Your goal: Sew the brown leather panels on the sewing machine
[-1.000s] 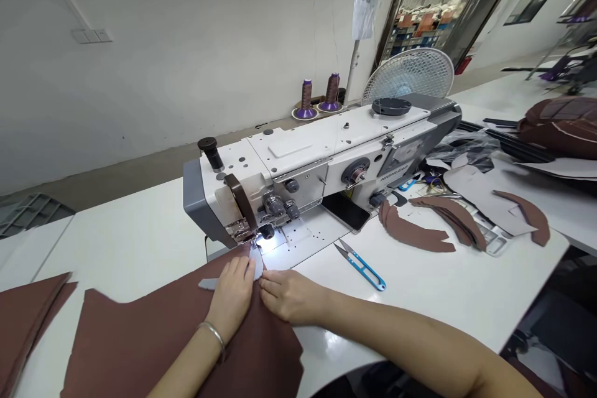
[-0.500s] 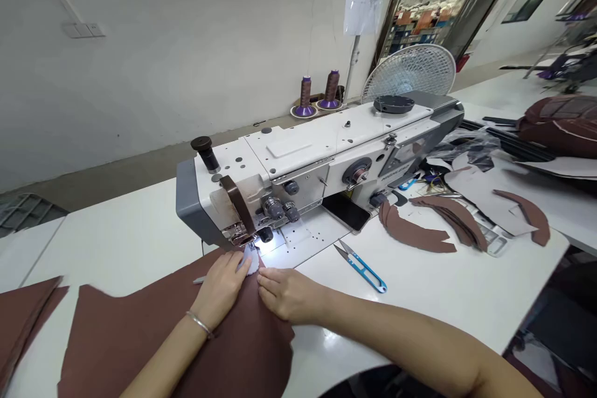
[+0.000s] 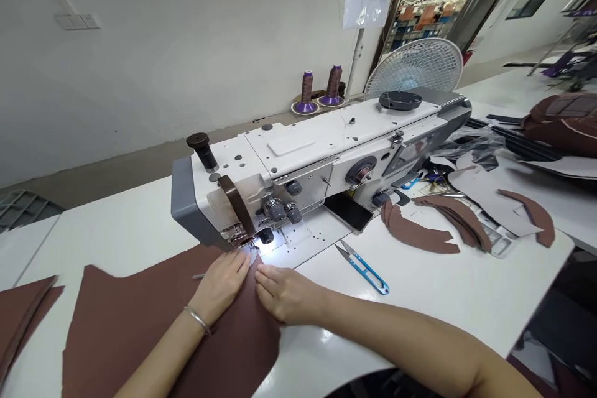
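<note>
A large brown sheet of leather-like material point(image 3: 140, 323) lies under the needle area of a white sewing machine point(image 3: 298, 155). On top of it, just left of the presser foot, my left hand point(image 3: 224, 280) rests flat with its fingers stretched forward. A small pale piece point(image 3: 254, 256) shows partly between that hand and the presser foot. My right hand point(image 3: 284, 292) has its fingers curled, pinching the sheet's right edge close to the needle. The needle tip itself is hard to make out. A thin grey metal strip point(image 3: 198, 277) pokes out left of my left hand.
Blue thread snips point(image 3: 364, 267) lie right of my right hand. A dark phone point(image 3: 349, 210) sits under the machine arm. Curved brown pieces point(image 3: 415, 230) lie further right. Another brown stack point(image 3: 23, 317) is at the far left. Two thread spools point(image 3: 306, 90) and a fan point(image 3: 415, 71) stand behind.
The brown sheet has moved forward under the machine and turned slightly, its lower right edge shifting left. Less of the small pale piece shows. Both hands stay close to the needle.
</note>
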A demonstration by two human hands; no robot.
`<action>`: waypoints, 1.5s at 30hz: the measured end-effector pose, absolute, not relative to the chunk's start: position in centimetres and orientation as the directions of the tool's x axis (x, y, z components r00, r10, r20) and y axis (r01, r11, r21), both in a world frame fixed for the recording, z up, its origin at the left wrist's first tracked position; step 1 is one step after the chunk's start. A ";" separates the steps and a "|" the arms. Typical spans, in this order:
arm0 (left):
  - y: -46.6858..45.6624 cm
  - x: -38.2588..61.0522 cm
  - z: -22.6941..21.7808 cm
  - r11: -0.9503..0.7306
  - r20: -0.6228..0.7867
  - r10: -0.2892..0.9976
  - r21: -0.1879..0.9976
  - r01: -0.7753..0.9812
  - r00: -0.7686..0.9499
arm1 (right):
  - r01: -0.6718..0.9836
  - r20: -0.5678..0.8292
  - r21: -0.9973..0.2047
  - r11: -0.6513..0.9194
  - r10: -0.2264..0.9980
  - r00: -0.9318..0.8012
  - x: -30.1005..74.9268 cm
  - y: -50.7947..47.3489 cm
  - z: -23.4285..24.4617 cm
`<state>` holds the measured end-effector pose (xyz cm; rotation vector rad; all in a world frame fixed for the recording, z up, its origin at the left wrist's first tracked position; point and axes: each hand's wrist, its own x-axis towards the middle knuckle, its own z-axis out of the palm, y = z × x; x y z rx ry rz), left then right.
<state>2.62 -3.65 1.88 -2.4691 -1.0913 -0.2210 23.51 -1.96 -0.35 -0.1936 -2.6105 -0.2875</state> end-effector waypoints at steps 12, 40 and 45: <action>-3.9 4.7 2.9 -0.493 0.146 0.842 -0.180 0.851 0.519 | 0.238 0.573 0.222 0.945 0.071 -0.816 23.2 -1.7 -0.1; -4.4 7.4 2.6 -0.255 0.110 0.961 0.006 0.967 0.253 | 0.337 0.585 0.378 0.863 0.060 -0.809 22.1 -4.0 -1.1; -3.7 7.3 2.9 -0.256 0.079 0.965 0.058 0.965 0.252 | 0.350 0.589 0.386 0.854 0.064 -0.806 21.5 -3.5 -1.3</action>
